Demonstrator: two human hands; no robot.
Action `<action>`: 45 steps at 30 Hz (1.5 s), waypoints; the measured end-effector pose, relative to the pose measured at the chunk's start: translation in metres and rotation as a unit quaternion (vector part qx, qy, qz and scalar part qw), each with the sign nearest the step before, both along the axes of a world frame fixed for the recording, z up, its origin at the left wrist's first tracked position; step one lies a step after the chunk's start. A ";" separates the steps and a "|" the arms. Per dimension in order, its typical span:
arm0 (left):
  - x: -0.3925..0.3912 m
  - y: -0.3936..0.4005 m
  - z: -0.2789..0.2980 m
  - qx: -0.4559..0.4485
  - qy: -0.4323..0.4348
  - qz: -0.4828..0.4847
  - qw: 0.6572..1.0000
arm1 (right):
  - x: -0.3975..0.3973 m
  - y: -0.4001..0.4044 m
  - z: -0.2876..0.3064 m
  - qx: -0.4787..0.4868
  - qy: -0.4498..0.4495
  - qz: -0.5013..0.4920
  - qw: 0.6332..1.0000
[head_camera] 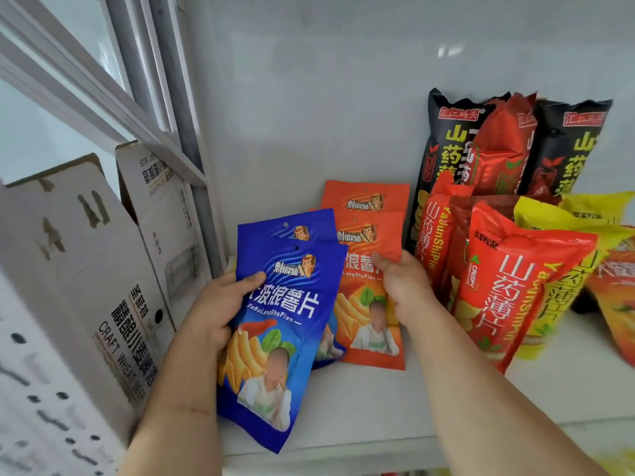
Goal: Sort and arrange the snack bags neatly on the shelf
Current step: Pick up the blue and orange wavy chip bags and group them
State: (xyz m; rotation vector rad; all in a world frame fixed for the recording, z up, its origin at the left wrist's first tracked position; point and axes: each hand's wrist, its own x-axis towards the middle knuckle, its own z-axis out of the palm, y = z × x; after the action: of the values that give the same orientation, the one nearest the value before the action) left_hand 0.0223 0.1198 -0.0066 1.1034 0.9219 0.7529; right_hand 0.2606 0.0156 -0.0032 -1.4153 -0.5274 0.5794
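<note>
**Flat chip bags: blue vs orange, mid-sort at the left end of the shelf**

Left hand [220, 304] grips the front blue bag [275, 338] at its left edge, thumb over the face, fingers curled behind; the bag is tilted and its lower end hangs past the shelf [567, 389] lip. A second blue bag [309, 223] sits directly behind it; whether the same hand holds it, cannot tell. Right hand [402, 286] pinches the front orange bag [371, 324] near its right edge, thumb on the face.

Judgement on the step: separate by colour. Best to square each pair so top edges and hang holes line up, then stand blue beside orange against the back wall, faces forward, not overlapping. Keep the right forearm clear of the leaning red bag [515, 286].

Counts (visible only):
- Blue flat bags: 2
- Orange flat bags: 2, possibly a 3rd edge behind
- Black tall bags [446, 149]: 2
- Red tall bags: at least 3
- Yellow bags [556, 218]: at least 2
- Cardboard boxes [113, 269] at left: 2
</note>
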 end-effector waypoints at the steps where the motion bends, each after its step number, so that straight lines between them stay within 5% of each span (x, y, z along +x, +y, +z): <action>1: -0.001 -0.011 -0.001 0.004 -0.004 -0.001 1.000 | -0.002 -0.004 0.000 0.008 0.002 -0.002 1.000; 18: -0.088 -0.222 -0.018 0.018 -0.083 0.027 0.996 | -0.065 -0.158 -0.007 0.054 -0.041 0.062 0.996; 27: -0.100 -0.289 -0.037 -0.010 -0.107 -0.044 0.993 | -0.094 -0.258 -0.013 0.058 -0.036 -0.014 0.998; 45: 0.057 -0.442 -0.048 -0.049 -0.085 -0.219 0.971 | 0.015 -0.508 -0.039 0.014 0.029 -0.213 0.977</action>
State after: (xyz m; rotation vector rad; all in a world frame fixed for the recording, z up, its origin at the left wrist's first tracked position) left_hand 0.0796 -0.3223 -0.0545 1.0856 0.5362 0.4239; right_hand 0.2761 -0.4923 -0.0425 -1.4256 -0.1731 0.2664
